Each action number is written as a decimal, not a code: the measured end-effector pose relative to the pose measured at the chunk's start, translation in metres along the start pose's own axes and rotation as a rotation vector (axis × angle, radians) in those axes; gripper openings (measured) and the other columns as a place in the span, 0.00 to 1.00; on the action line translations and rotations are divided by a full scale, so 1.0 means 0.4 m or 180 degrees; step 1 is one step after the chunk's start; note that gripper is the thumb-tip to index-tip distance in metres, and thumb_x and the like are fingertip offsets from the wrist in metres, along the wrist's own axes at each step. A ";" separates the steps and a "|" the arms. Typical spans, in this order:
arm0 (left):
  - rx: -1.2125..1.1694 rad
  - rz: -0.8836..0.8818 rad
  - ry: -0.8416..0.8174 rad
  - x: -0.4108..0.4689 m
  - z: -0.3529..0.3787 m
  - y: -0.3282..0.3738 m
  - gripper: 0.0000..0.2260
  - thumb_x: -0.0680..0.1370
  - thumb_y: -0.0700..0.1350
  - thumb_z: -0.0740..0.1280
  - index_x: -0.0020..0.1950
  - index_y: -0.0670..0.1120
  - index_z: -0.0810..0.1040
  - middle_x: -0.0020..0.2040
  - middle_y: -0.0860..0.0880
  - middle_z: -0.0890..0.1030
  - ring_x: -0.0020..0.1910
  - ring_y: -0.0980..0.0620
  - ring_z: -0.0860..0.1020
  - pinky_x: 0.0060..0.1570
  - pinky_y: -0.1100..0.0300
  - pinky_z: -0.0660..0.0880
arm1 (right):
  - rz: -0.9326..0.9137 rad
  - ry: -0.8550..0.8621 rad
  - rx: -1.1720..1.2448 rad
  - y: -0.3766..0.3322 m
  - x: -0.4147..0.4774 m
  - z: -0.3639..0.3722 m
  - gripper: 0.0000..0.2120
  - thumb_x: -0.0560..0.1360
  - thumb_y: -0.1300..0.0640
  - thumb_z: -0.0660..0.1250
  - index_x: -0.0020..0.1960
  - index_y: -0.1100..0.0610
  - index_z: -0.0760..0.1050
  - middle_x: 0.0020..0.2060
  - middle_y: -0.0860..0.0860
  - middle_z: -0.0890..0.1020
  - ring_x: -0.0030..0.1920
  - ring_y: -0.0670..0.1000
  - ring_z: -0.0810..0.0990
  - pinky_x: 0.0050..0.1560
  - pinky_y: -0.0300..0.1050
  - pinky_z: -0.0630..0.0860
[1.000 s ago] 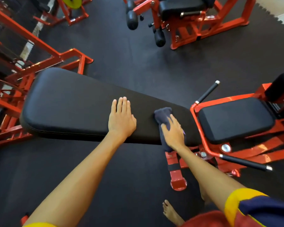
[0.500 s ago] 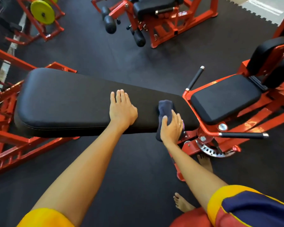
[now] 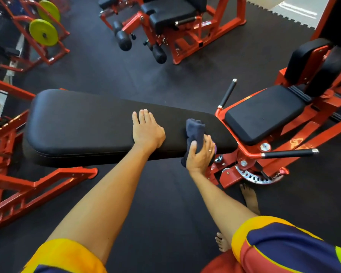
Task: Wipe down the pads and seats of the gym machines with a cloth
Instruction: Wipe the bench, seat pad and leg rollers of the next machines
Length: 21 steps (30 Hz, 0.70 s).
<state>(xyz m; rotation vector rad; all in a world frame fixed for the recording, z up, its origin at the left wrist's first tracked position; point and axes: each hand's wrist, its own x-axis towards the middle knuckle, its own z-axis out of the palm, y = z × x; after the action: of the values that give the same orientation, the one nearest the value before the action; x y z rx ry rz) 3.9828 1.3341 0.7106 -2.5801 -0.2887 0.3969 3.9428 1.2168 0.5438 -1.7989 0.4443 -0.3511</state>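
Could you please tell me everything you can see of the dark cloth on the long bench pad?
The cloth is dark navy, soft-looking fabric, bunched and creased rather than flat. Its upper part lies on the right end of the long black bench pad, its lower part hangs over the near edge. The right hand grips it, thumb and fingers curled round it. The left hand rests flat on the pad beside it, apart from it.

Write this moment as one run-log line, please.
phase: wiping pad | left hand: flat on pad | right hand: grips cloth, draped over pad's near edge
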 end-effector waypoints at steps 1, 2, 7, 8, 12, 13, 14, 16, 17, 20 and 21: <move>-0.0005 0.0006 -0.0014 -0.003 0.001 -0.004 0.28 0.84 0.50 0.45 0.82 0.38 0.49 0.83 0.40 0.49 0.82 0.42 0.45 0.79 0.43 0.40 | 0.0226 0.0006 0.0028 -0.013 0.001 0.008 0.27 0.77 0.45 0.60 0.66 0.63 0.78 0.65 0.60 0.80 0.70 0.62 0.74 0.75 0.60 0.63; -0.0019 0.0002 -0.0038 -0.003 0.003 -0.005 0.28 0.85 0.50 0.44 0.82 0.39 0.49 0.83 0.40 0.48 0.82 0.42 0.45 0.79 0.42 0.40 | 0.0352 0.0050 0.0039 -0.039 -0.003 0.016 0.26 0.76 0.46 0.61 0.65 0.62 0.79 0.64 0.60 0.81 0.70 0.62 0.74 0.74 0.61 0.64; 0.0141 0.0117 -0.0041 -0.001 0.001 -0.006 0.27 0.86 0.52 0.42 0.83 0.41 0.47 0.83 0.39 0.46 0.82 0.41 0.43 0.79 0.41 0.40 | -0.0783 -0.0623 0.0325 -0.143 -0.077 0.011 0.25 0.72 0.53 0.63 0.67 0.59 0.79 0.65 0.53 0.81 0.72 0.55 0.73 0.76 0.53 0.63; 0.0099 0.0131 -0.0028 0.000 -0.002 -0.002 0.27 0.86 0.52 0.42 0.83 0.41 0.47 0.83 0.39 0.46 0.82 0.41 0.43 0.79 0.41 0.40 | -0.0865 -0.0748 0.0336 -0.125 -0.059 0.000 0.25 0.73 0.52 0.63 0.67 0.59 0.78 0.65 0.54 0.81 0.72 0.55 0.73 0.75 0.53 0.63; 0.0027 0.0137 -0.0074 -0.004 0.002 -0.012 0.28 0.85 0.52 0.43 0.83 0.41 0.48 0.83 0.39 0.47 0.82 0.42 0.43 0.79 0.41 0.39 | -0.0355 -0.1041 -0.0070 -0.009 0.042 -0.048 0.28 0.76 0.45 0.60 0.68 0.61 0.77 0.64 0.56 0.81 0.69 0.59 0.75 0.72 0.56 0.68; 0.0023 0.0157 -0.0096 -0.005 0.002 -0.011 0.28 0.85 0.53 0.43 0.83 0.42 0.48 0.83 0.40 0.47 0.82 0.42 0.43 0.78 0.41 0.38 | -0.0102 -0.1105 -0.0306 0.013 0.083 -0.054 0.29 0.75 0.44 0.59 0.68 0.61 0.77 0.64 0.57 0.80 0.68 0.60 0.75 0.71 0.55 0.68; 0.0036 0.0184 -0.0114 -0.004 0.003 -0.009 0.28 0.85 0.53 0.43 0.83 0.42 0.48 0.83 0.40 0.47 0.82 0.42 0.43 0.78 0.40 0.38 | 0.0165 -0.1196 -0.0557 0.011 0.125 -0.062 0.28 0.76 0.43 0.59 0.67 0.60 0.76 0.64 0.58 0.80 0.68 0.62 0.75 0.70 0.55 0.68; 0.0094 0.0217 -0.0123 0.005 0.003 -0.008 0.28 0.85 0.54 0.42 0.83 0.43 0.47 0.83 0.41 0.46 0.82 0.42 0.42 0.78 0.40 0.37 | 0.0569 -0.1560 -0.1020 -0.025 0.196 -0.046 0.25 0.78 0.44 0.59 0.69 0.56 0.75 0.65 0.60 0.79 0.67 0.64 0.75 0.70 0.56 0.68; 0.0108 0.0232 -0.0140 0.011 0.004 -0.009 0.28 0.85 0.54 0.42 0.83 0.44 0.47 0.83 0.42 0.46 0.82 0.42 0.41 0.78 0.39 0.37 | 0.0603 -0.1819 -0.1170 -0.051 0.215 -0.027 0.25 0.80 0.44 0.58 0.72 0.55 0.72 0.68 0.60 0.76 0.70 0.64 0.73 0.71 0.57 0.66; 0.0125 0.0240 -0.0201 0.023 0.005 -0.004 0.27 0.85 0.53 0.42 0.83 0.44 0.46 0.83 0.42 0.45 0.82 0.42 0.41 0.78 0.39 0.37 | 0.0288 -0.2448 -0.1201 -0.114 0.203 0.008 0.30 0.83 0.42 0.58 0.82 0.51 0.59 0.80 0.54 0.62 0.80 0.58 0.58 0.79 0.56 0.55; 0.0140 0.0238 -0.0198 0.024 0.007 -0.003 0.27 0.85 0.53 0.42 0.83 0.44 0.46 0.83 0.42 0.45 0.82 0.42 0.41 0.78 0.39 0.37 | 0.0124 -0.2571 -0.1102 -0.125 0.178 -0.004 0.31 0.83 0.42 0.58 0.83 0.50 0.56 0.82 0.52 0.58 0.82 0.55 0.54 0.80 0.55 0.52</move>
<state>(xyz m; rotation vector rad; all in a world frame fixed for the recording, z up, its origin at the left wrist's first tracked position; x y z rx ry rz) 3.9908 1.3390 0.7069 -2.5442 -0.2035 0.5055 4.0108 1.1937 0.5931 -2.0796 -0.0422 0.5087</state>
